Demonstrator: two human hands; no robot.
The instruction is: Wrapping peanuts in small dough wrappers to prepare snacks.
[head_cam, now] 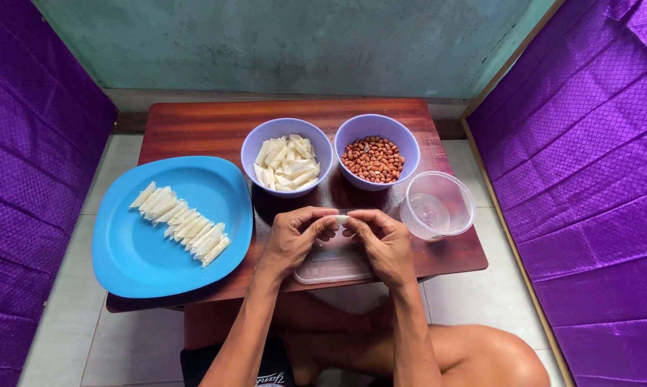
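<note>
Head view: left hand and right hand grip closed, fingertips pinching small white wrapper piece together over clear lid.

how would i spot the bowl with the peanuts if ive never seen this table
Start at the small wooden table. Two lilac bowls stand side by side along its far edge. The peanut bowl is the right-hand one, full of reddish-brown nuts, whereas its neighbour holds pale white strips.

Most of the small white piece between the fingers, and the clear lid under both hands.
</note>
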